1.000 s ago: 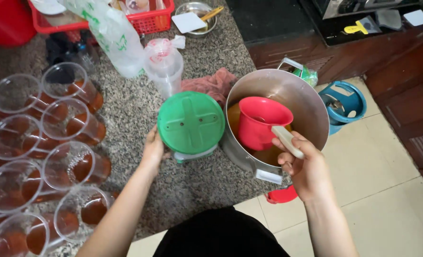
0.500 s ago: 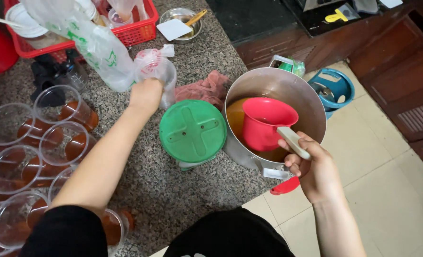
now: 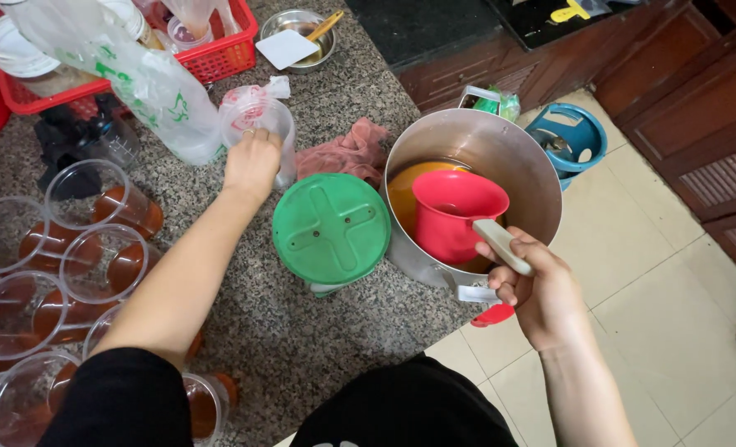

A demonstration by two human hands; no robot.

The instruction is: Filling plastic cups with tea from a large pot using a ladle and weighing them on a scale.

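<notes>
Since half a second ago: my left hand (image 3: 250, 162) has come to rest on the clear plastic jar (image 3: 256, 132) near the far edge of the tabletop (image 3: 302, 331); my right hand (image 3: 542, 290) keeps its hold on the red ladle (image 3: 451, 213).
Left hand: fingers curled over the jar's near side, touching it; I cannot tell whether the grip is closed round it.
Right hand: fingers wrapped tight round the ladle's pale handle (image 3: 500, 246), cup hanging inside the steel pot (image 3: 476, 190).
Jar, handling: I judge it light, thin-walled and likely to dent if squeezed; crumpled plastic film sits on its mouth, so the body is the better place to hold.
Ladle, handling: stiff plastic, light when empty, heavier and apt to drip when full; the handle is the only sensible hold.
Steel pot: stands at the near right edge of the tabletop, overhanging it slightly; amber liquid sits low in it.
Green-lidded container (image 3: 331, 228): just beside the pot on its left, lid on, contents hidden.
Clear cups (image 3: 95, 199): clustered along the left edge, each with a shallow layer of brown liquid.
Red basket (image 3: 219, 54): at the far edge, holding tubs and bags.
Pink cloth (image 3: 347, 153): crumpled between jar and pot.
Small steel bowl (image 3: 298, 37): far edge, a white card and a spoon in it.
</notes>
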